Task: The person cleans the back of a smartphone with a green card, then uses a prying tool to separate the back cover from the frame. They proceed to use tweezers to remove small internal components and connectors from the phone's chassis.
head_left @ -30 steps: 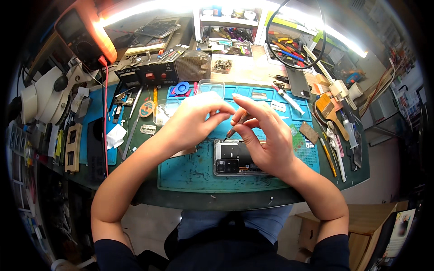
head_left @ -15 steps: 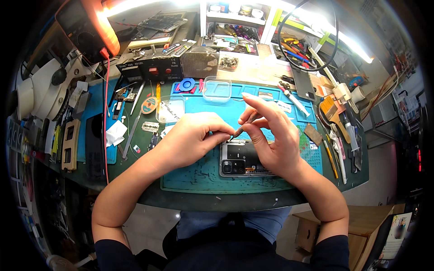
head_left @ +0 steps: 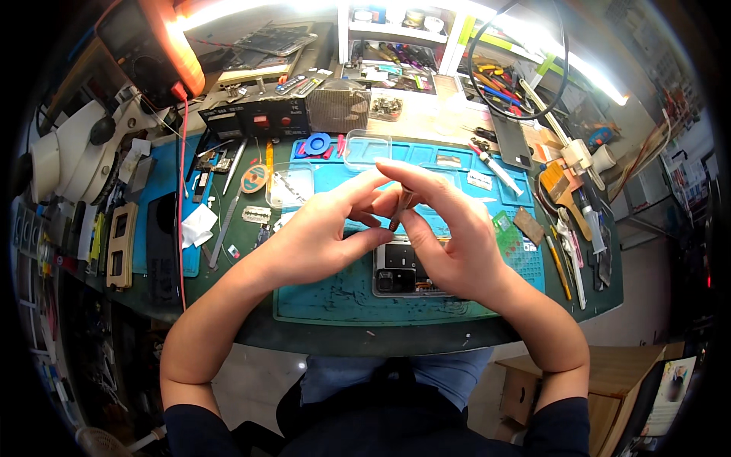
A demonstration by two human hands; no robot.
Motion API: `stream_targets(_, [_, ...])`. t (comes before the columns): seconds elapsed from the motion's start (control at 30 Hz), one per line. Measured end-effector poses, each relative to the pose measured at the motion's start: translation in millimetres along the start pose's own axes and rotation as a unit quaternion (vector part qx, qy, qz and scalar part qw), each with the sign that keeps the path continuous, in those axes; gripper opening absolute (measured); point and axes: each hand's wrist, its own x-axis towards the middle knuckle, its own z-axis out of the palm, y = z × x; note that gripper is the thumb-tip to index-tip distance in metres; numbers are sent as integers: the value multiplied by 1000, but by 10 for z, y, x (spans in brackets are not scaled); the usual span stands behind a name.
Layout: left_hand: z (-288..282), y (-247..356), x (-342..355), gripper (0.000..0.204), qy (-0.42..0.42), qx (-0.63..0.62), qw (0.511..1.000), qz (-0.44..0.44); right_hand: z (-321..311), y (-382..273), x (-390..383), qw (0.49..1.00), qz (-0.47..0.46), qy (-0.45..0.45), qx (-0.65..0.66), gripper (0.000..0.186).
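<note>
Both hands are raised together over the middle of the teal work mat point(head_left: 335, 293), near the front edge of the table point(head_left: 251, 324). The left hand point(head_left: 320, 236) and right hand point(head_left: 449, 236) meet at the fingertips around a small slim dark part point(head_left: 398, 207), held roughly upright with its lower end showing between them. The right fingers are pinched closed on it from above; the left thumb and forefinger close in against it from the side. Whether the left fingers actually bear on the part or only steady it cannot be told.

Directly below the hands lies an opened phone point(head_left: 396, 274), back cover off, its camera cluster and internals exposed, flat on the mat and partly hidden by the right palm.

Progress, as a judgement: disassembly access is done, since the phone is open. The small part is off the phone and in hand, so the step in hand is preparing or handling it; nothing shows it seated, and the phone remains unclosed.

Tweezers point(head_left: 225, 225) lie toward the left of the mat, a clear plastic box point(head_left: 365, 146) toward its rear edge.
</note>
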Motion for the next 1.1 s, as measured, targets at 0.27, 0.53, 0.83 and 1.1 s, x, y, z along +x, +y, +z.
stream_targets(0.27, [34,81,83,43,-12,91,995,44,-54,-15,9,999,29,-25,-34,62])
stream_targets(0.53, [-75,156,83,44,-46,144,988,-26,-76,-38,11,995,2,-20,-95,60])
stream_targets(0.83, [-76,-13,60,18,-69,217,973,41,-146,-63,21,998,-1,41,-47,54])
stream_targets(1.1, [63,-173,314,9,38,281,953,106,-369,-27,55,986,18,162,22,52])
